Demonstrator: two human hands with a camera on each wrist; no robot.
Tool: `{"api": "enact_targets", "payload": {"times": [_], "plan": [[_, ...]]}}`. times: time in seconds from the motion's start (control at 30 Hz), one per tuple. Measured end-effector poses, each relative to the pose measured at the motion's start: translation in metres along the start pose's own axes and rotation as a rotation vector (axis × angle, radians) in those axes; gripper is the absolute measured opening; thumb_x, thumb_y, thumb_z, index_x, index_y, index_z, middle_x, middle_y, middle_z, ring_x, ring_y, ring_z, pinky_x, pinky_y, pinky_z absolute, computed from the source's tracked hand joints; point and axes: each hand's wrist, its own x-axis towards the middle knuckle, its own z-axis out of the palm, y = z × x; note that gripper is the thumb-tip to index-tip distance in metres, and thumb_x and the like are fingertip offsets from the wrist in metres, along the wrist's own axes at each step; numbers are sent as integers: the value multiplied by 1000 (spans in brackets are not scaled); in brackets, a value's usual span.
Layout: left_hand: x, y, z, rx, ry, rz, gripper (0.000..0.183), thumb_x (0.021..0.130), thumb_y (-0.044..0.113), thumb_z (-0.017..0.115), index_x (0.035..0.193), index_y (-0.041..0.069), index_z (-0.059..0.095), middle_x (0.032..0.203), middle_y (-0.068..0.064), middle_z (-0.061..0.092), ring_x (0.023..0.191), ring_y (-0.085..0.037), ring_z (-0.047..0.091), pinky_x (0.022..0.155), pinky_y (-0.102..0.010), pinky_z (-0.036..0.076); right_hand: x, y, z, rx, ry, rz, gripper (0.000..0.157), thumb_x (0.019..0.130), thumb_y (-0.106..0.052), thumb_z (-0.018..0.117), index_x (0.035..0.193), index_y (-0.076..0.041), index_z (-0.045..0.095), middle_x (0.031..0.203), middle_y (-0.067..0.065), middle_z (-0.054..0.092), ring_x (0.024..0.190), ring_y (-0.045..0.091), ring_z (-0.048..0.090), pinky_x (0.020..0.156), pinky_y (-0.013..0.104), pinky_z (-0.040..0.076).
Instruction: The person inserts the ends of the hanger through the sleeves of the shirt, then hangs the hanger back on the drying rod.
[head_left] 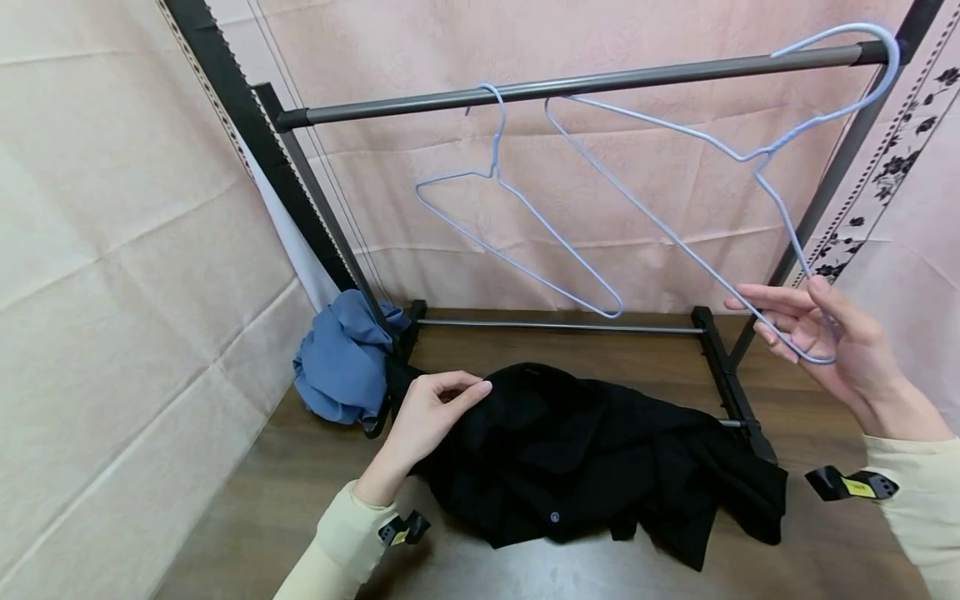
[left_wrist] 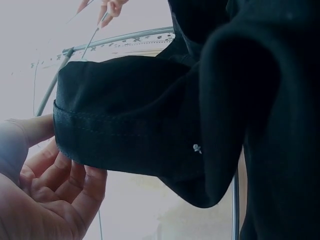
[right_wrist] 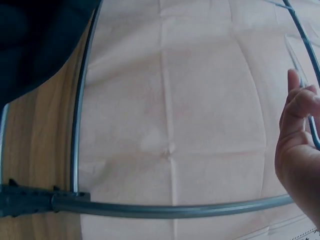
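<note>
A black shirt [head_left: 562,442] with a small button lies bunched on the wooden surface, partly raised at its left side. My left hand [head_left: 431,412] pinches its edge between thumb and fingers; in the left wrist view, a stitched band of the shirt [left_wrist: 125,120] lies against the fingertips. My right hand [head_left: 855,350] holds a light blue wire hanger [head_left: 768,152] by one lower corner, its hook pointing up near the right end of the rack's bar. At the edge of the right wrist view, that hand [right_wrist: 300,130] has its fingers around the wire.
A dark metal clothes rack stands ahead, its top bar [head_left: 420,104] crossing the view. Another blue hanger [head_left: 495,158] hangs from it. Crumpled blue cloth [head_left: 345,358] lies by the rack's left foot. Pale pink fabric [head_left: 360,50] covers the back.
</note>
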Motion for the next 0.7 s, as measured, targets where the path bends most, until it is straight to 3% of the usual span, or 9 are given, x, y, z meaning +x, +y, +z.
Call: {"api": "enact_targets", "payload": {"times": [0.23,0.47,0.6,0.7], "plan": [[0,1,-3,9,1,18,18,96,37,70,98,22,79,93,8,74,80,-12,66,73,-31,53,-6,5,-3,64,-123,-75,66,109,-20,-1,143,13,45,140,23,57,95,18,63,68,26,46],[1,2,-6,24,8,40,22,96,42,69,98,23,79,93,9,74,81,-11,67,74,-32,54,-1,6,-1,75,-295,-147,66,108,-20,-4,145,18,34,141,29,52,103,22,60,53,37,25],[1,2,-7,22,4,31,22,96,42,69,99,23,79,94,9,74,83,-12,67,75,-33,54,-1,8,2,66,-382,-160,66,108,-22,-4,145,19,32,142,29,52,82,25,50,50,35,22],[0,3,-9,5,-5,22,22,96,40,69,100,22,79,96,8,75,85,-13,67,77,-33,54,-2,10,6,47,-428,-151,66,108,-21,-4,146,19,33,142,27,53,69,28,35,49,35,23]]}}
